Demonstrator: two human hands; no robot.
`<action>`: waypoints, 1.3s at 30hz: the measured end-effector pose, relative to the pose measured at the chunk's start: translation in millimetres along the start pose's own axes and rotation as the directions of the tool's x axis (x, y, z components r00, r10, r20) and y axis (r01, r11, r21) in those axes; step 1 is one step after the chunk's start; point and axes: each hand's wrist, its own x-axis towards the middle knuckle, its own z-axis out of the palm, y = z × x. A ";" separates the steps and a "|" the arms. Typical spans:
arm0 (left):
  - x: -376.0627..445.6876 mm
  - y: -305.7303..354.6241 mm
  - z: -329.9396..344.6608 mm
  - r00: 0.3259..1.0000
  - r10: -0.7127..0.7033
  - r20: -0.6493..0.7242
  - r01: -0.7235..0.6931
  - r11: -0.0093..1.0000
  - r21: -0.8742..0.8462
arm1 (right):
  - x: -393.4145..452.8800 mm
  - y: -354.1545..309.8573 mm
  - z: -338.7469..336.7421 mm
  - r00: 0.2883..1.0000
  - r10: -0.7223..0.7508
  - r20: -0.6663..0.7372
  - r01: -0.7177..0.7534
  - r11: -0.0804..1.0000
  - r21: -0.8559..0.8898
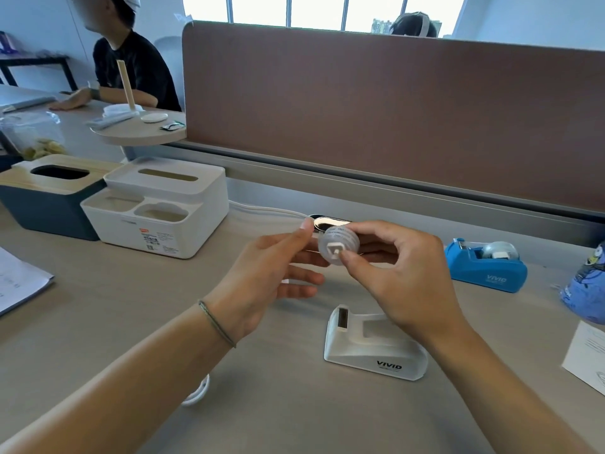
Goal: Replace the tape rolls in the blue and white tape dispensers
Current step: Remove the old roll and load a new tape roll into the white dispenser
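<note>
White dispenser (373, 348) glossy plastic; tape roll (339, 245) translucent; desk (278, 404) matt; partition (393, 109) cloth-like.

A brown divider panel (393, 109) stands along the far edge of the beige bench (124, 322), on a grey rail (425, 188). Above the panel, a row of windows (314, 9) lets in bright daylight. Left of the panel are a pale wall (42, 18), a round shelf (140, 135) at the panel's end, and a black-framed table (36, 60) farther back.
</note>
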 end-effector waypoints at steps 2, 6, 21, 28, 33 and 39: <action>0.8 1.6 -3.5 0.999 0.026 -0.028 -0.024 0.997 0.077 | -0.1 0.3 -0.7 0.999 0.003 0.036 -0.002 0.999 -0.033; 1.6 1.5 -7.7 0.999 0.037 -0.029 -0.033 0.993 0.114 | -0.3 0.9 0.3 0.998 -0.010 0.070 0.017 0.995 -0.095; -0.6 -12.1 4.0 0.989 0.106 -0.104 -0.112 0.992 -0.059 | -0.6 0.7 1.2 0.989 -0.133 0.061 0.144 0.962 -0.232; 0.9 -13.0 4.8 0.997 0.054 -0.047 -0.064 0.972 -0.228 | 3.6 1.7 -4.9 0.991 0.076 0.111 -0.072 0.997 -0.037; -0.5 -9.4 4.4 0.999 0.041 0.007 -0.037 0.954 -0.298 | 9.6 -0.3 -12.6 0.953 0.227 0.201 -0.276 0.924 0.264; -3.5 -4.1 4.5 0.997 0.038 0.064 -0.017 0.956 -0.294 | 10.4 -3.4 -12.5 0.914 0.340 0.220 -0.402 0.825 0.397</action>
